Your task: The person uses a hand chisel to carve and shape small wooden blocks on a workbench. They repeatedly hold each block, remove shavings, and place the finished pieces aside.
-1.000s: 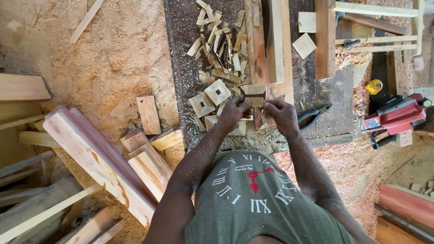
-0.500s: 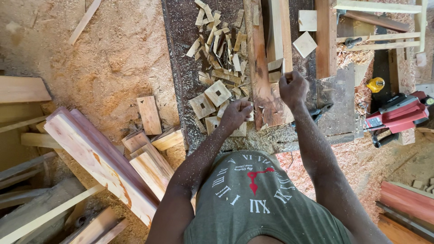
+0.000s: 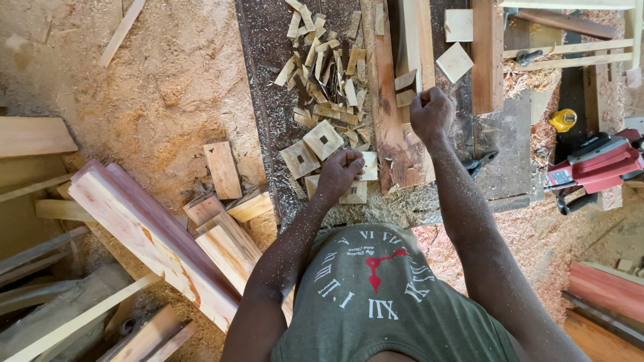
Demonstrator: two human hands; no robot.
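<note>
I stand over a dark workbench [image 3: 268, 100] covered in sawdust. My left hand [image 3: 341, 173] is curled on a pale square wood block [image 3: 367, 166] near the bench's front edge, beside two square blocks with small holes [image 3: 323, 139]. My right hand [image 3: 431, 114] is stretched farther out, its fingers closed against two small wood pieces [image 3: 404, 89]. These pieces sit beside a long reddish plank [image 3: 389, 127] that runs away from me along the bench.
A heap of several thin offcuts [image 3: 322, 60] lies at the back of the bench. A red power tool [image 3: 597, 164] and a yellow object [image 3: 562, 119] sit to the right. Thick planks [image 3: 147, 234] and short boards lie on the sawdust floor to the left.
My right hand has moved away from my left hand, forward along the plank with the small pieces. My left hand has stayed near the front edge on the square block.
</note>
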